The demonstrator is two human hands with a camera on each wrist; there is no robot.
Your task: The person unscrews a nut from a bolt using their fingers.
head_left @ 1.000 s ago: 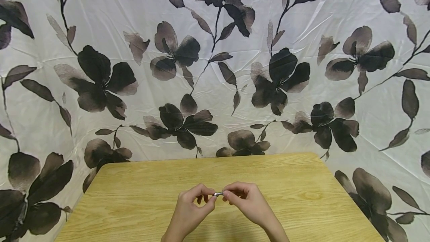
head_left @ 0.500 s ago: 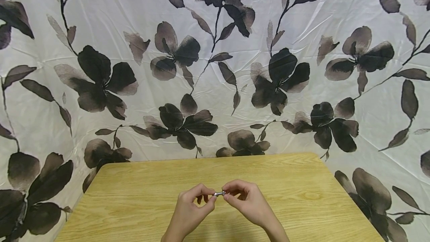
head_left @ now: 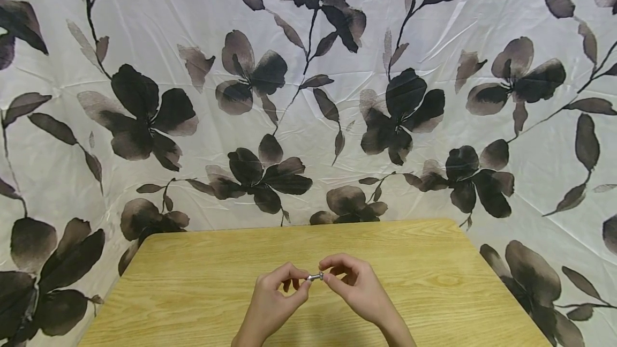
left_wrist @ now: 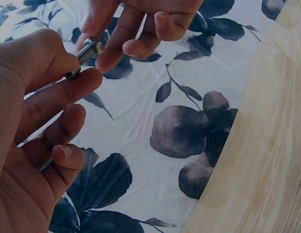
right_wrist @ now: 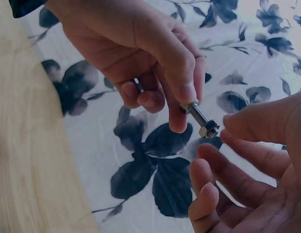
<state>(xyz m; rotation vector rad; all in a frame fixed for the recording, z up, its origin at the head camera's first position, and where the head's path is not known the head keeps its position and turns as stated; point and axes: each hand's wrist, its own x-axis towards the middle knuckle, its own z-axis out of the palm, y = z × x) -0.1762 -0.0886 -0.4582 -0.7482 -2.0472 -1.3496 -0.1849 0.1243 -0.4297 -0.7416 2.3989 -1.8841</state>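
Observation:
My left hand pinches a small metal bolt by its head end, between thumb and index finger, above the table. At the bolt's other end sits a hex nut, with a bit of thread showing past it in the right wrist view. My right hand hovers beside that end, its thumb and fingers parted around the nut, the thumb tip very near it. In the left wrist view the bolt slants up toward the right hand's fingertips, and the left fingers hide most of the head.
Below both hands lies a wooden table with light yellow grain and rounded far corners. Behind and beside it hangs a white cloth printed with dark flowers.
The right thumb and index finger have come apart from the nut end and lifted slightly, so more of that end shows. The left hand and the bolt have stayed nearly still.

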